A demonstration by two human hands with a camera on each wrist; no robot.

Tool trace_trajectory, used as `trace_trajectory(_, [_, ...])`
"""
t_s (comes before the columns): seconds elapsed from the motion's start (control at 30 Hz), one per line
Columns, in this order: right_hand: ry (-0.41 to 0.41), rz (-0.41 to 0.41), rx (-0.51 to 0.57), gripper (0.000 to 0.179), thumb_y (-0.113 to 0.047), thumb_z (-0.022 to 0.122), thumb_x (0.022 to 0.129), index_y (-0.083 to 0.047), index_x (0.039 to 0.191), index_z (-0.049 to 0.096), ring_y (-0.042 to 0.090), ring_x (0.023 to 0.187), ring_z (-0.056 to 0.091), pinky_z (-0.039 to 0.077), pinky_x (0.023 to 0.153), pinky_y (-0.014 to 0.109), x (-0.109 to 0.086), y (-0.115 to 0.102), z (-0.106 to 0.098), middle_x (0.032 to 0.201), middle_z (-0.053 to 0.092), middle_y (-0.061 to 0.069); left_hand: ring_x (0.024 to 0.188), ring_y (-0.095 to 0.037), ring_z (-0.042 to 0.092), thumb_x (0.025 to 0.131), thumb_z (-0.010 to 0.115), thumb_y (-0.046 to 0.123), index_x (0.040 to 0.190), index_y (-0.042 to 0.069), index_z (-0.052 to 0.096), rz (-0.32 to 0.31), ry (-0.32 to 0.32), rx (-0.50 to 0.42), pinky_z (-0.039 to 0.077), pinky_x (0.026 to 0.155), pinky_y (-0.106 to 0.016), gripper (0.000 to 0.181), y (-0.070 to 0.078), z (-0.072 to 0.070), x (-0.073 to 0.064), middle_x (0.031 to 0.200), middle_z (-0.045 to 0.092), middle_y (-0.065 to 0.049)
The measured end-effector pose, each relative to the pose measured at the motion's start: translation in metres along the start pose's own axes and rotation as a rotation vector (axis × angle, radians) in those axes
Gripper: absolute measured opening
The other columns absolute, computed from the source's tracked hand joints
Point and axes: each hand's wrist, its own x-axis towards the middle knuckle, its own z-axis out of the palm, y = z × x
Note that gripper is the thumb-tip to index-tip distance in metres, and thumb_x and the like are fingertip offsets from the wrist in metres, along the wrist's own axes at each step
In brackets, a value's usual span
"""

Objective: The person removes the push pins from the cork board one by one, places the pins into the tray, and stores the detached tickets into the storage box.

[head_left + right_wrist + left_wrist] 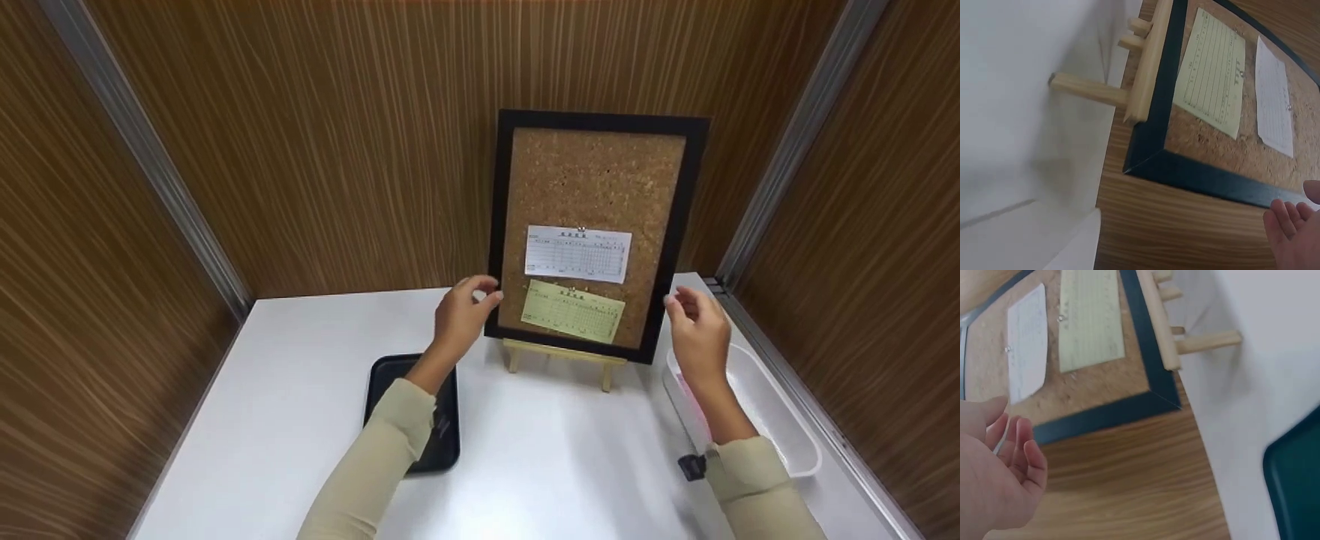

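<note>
A black-framed cork board point(598, 180) leans on a small wooden easel point(564, 351). Pinned to it are a white printed slip point(577, 255) and, below that, a tilted yellow-green slip point(573, 310). My left hand point(463, 321) is at the board's left edge, fingers loosely bent and thumb apart from them. On the opposite side, my right hand point(700, 330) is held up by the right edge, its fingers also loosely bent. Neither hand is seen gripping anything; whether fingertips touch the frame I cannot tell. Small shiny pins point(1242, 73) show on both slips in the wrist views.
Under my left forearm lies a black tray point(448, 405) with a small dark item inside, partly hidden. A white bin point(780, 420) holding something pink stands at the right, behind my right forearm. Wood-grain panels point(315, 150) enclose the white table point(300, 352).
</note>
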Motion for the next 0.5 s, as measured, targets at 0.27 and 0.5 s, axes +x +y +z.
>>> trace_trajectory(0.27, [-0.042, -0.056, 0.024, 0.027, -0.011, 0.067, 0.097, 0.004, 0.119, 0.066, 0.007, 0.092, 0.057, 0.043, 0.081, 0.012, 0.021, -0.018, 0.027, 0.107, 0.066, 0.017, 0.099, -0.011, 0.066, 0.096, 0.07, 0.03, 0.115, 0.02, 0.072, 0.108, 0.054, 0.112, 0.052, 0.083, -0.034, 0.022, 0.033, 0.029, 0.025, 0.108, 0.069, 0.005])
trace_trajectory(0.5, [-0.041, -0.095, 0.049, 0.025, -0.009, 0.067, 0.097, 0.003, 0.119, 0.066, 0.02, 0.098, 0.061, 0.044, 0.083, 0.016, 0.037, -0.025, 0.045, 0.11, 0.063, 0.017, 0.104, -0.014, 0.067, 0.097, 0.068, 0.031, 0.118, 0.021, 0.071, 0.133, 0.058, 0.143, 0.051, 0.083, -0.035, 0.024, 0.053, 0.052, 0.046, 0.115, 0.068, 0.006])
